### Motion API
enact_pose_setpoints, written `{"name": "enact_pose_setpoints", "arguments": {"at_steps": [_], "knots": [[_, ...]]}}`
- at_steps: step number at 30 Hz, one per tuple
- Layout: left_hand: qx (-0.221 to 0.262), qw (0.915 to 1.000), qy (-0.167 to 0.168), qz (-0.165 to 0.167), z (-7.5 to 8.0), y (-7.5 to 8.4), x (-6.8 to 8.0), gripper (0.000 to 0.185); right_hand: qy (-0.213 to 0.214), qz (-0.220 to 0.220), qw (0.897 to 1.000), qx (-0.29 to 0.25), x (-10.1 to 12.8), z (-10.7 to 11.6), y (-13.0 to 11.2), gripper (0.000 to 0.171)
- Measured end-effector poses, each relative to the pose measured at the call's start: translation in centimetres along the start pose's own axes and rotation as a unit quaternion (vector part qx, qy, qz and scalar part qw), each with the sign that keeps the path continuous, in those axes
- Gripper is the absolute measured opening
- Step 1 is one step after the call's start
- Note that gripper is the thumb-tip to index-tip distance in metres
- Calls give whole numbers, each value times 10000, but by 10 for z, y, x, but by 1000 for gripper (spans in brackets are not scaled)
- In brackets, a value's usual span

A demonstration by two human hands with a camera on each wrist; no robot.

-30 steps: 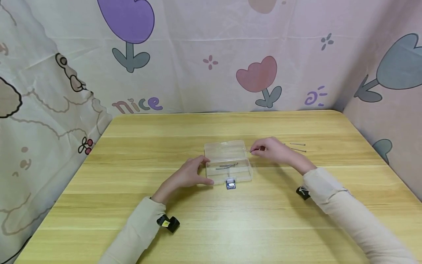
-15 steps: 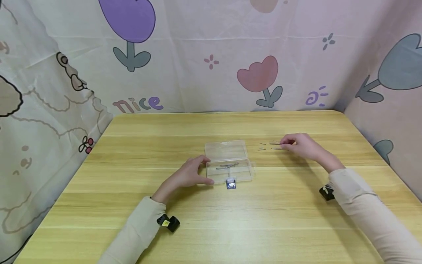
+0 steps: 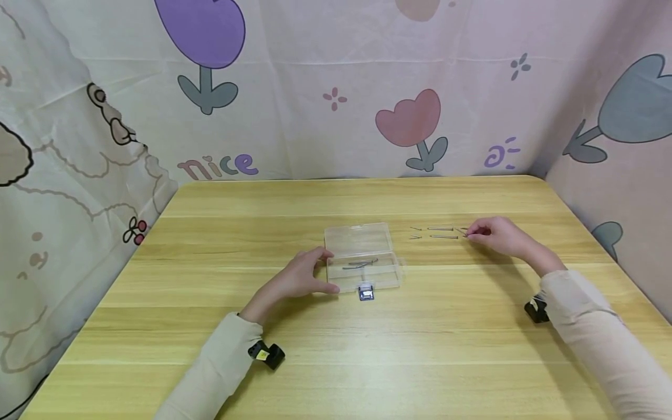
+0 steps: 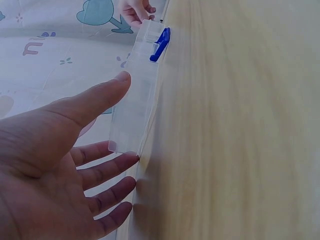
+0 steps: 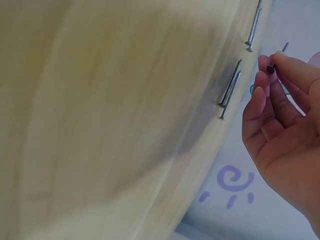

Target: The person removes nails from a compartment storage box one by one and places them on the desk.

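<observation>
I'm watching the right hand (image 3: 496, 236) pinching one nail (image 5: 271, 68) by its head between thumb & fingertips, far-right of the clear plastic box (image 3: 362, 259), w/ the tip barely off the table (image 3: 336, 338). The other loose nails (image 3: 441, 232) are lying in rows just left of that hand, flat on the wood. The left hand (image 3: 299, 279) is resting relaxed against the box's left end, thumb along the far wall, fingers straight on the near side, bracing it rather than gripping. The box is sitting mid-table w/ lid tipped back & a few nails (image 3: 359, 264) already inside; blue latch (image 4: 161, 44) is facing the near edge. I'm judging the nail as light, stiff, thin & slick, prob. easy to roll or drop, so taking it near the head w/ fingertips looks best. The box looks light too & likely slides if bumped. There's open wood btwn the nails & the box, nothing in the way; table edges are well off, curtain (image 3: 336, 87) walls only at far & sides.
</observation>
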State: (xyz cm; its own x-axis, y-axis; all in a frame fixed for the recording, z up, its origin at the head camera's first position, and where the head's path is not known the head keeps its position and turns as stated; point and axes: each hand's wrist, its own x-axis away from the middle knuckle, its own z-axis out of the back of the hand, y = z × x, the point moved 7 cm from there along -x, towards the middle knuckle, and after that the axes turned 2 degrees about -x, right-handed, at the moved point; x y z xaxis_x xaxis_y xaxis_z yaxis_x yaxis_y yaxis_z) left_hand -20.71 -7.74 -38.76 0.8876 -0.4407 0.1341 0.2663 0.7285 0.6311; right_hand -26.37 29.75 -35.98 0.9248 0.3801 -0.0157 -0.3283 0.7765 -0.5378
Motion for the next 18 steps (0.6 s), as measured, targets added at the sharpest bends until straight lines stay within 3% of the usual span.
{"name": "enact_pose_setpoints", "arguments": {"at_steps": [18], "knots": [[-33, 10000, -10, 6, -1, -1, 0, 72, -313, -138, 9991, 235, 14, -2, 21, 6]]}}
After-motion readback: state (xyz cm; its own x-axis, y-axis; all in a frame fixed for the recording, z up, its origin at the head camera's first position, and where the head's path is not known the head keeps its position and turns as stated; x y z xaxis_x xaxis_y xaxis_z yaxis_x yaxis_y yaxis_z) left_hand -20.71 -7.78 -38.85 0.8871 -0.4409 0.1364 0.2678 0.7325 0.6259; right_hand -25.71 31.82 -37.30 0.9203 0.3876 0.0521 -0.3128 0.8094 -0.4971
